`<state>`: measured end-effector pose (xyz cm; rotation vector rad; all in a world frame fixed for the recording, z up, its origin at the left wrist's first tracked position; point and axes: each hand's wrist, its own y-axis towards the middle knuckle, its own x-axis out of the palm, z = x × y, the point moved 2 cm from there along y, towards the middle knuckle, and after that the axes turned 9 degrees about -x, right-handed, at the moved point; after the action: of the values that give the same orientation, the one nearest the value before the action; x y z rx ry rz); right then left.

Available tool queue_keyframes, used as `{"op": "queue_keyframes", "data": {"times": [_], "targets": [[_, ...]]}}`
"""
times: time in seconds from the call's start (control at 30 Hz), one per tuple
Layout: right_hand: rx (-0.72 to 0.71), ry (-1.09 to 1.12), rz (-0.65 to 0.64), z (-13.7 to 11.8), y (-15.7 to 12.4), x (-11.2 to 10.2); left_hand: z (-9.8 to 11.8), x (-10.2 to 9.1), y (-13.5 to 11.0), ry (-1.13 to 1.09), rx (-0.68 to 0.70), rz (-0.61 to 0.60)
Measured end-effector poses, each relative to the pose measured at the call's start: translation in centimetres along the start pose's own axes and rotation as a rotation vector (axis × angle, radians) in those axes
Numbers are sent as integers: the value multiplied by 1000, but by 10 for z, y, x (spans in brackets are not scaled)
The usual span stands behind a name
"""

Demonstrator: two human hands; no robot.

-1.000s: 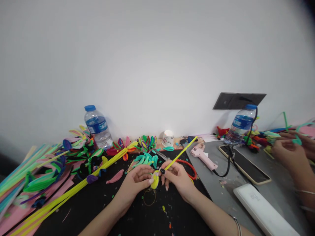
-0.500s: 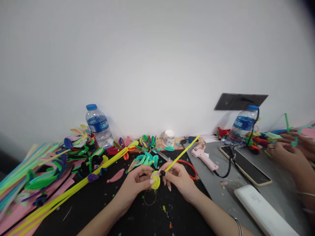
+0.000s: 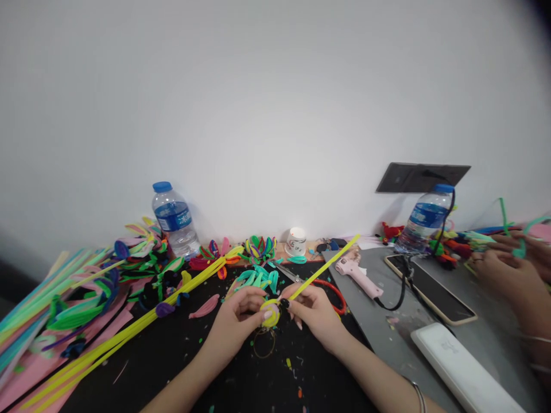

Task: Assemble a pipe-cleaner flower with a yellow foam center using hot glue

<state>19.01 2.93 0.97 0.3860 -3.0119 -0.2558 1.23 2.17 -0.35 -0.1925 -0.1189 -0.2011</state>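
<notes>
Between my two hands is a small yellow coil of pipe cleaner [image 3: 270,319], with a straight yellow end [image 3: 329,265] sticking up to the right. My left hand [image 3: 243,315] pinches the coil between thumb and fingers, the thumb lying on its face. My right hand [image 3: 312,315] is closed on the pipe cleaner where the straight end leaves the coil. A thin ring [image 3: 264,343] lies just under the coil. Behind my hands are teal pipe cleaner loops [image 3: 258,276] and red-handled scissors [image 3: 331,291], partly hidden by my right hand.
Long yellow pipe cleaners [image 3: 129,332] and a colourful pile [image 3: 77,304] lie left, near a water bottle [image 3: 174,221]. To the right are a pink glue gun [image 3: 359,278], a phone [image 3: 430,289], a white case [image 3: 456,361] and another person's hands [image 3: 508,267]. A paper cup [image 3: 296,242] stands by the wall.
The yellow coil has turned a little in my fingers, and its straight end now leans slightly further right. Both hands keep their grip. The view has shifted slightly.
</notes>
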Motion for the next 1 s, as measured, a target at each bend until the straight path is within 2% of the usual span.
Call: {"op": "queue_keyframes", "data": {"times": [0.13,0.27,0.53,0.67,0.9,1.0], "targets": [[-15,-40,83,-1,1,-3,2,0,-3,128,58,68],[10,-98,138,1,2,-7,3,-1,-3,188,85,86],[-81,-124,93,-6,1,-6,5,-2,-4,217,122,137],[-96,-156,74,-7,2,-9,5,-1,-2,192,104,84],[-30,-167,63,1,5,-17,5,-1,-1,250,96,-6],[-31,-140,53,4,6,-18,8,3,-4,261,73,-86]]}}
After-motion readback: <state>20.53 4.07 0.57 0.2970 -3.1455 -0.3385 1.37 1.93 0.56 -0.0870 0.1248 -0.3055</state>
